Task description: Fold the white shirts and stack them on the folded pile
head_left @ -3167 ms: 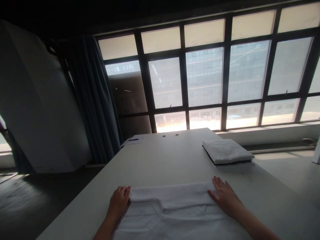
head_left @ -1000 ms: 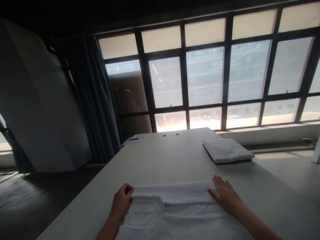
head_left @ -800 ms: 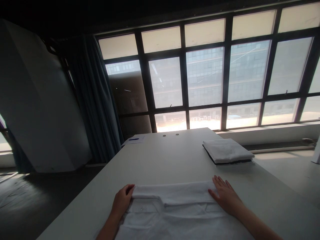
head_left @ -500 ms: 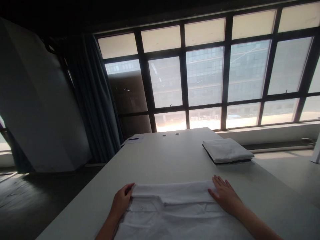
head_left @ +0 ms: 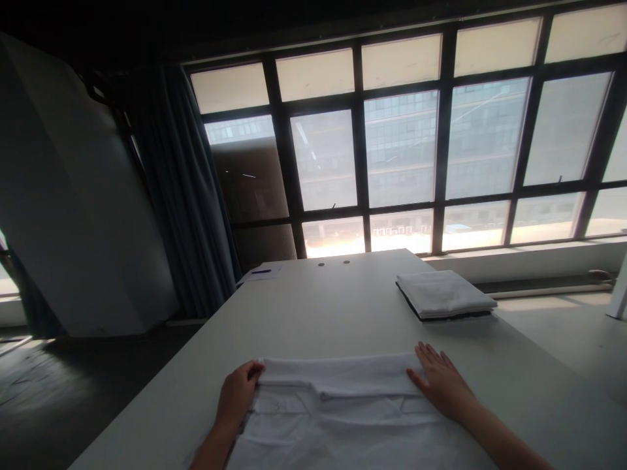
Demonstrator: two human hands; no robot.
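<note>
A white garment point(head_left: 337, 418) lies flat on the grey table point(head_left: 318, 313) just in front of me, its far edge folded over into a band. My left hand point(head_left: 238, 395) rests at the left end of that band, fingers curled and pinching the cloth's corner. Flat on the right end of the band lies my right hand point(head_left: 441, 385), fingers stretched out and pressing the cloth down.
A stack of folded cloths, white on top and dark beneath point(head_left: 443, 296), sits at the table's far right. A sheet of paper with a blue pen point(head_left: 262, 272) lies at the far left corner. Large windows and a dark curtain point(head_left: 186, 189) stand behind.
My left hand has shifted slightly along the band's left corner, its thumb now tucked at the fold. The right hand has stayed flat in place.
</note>
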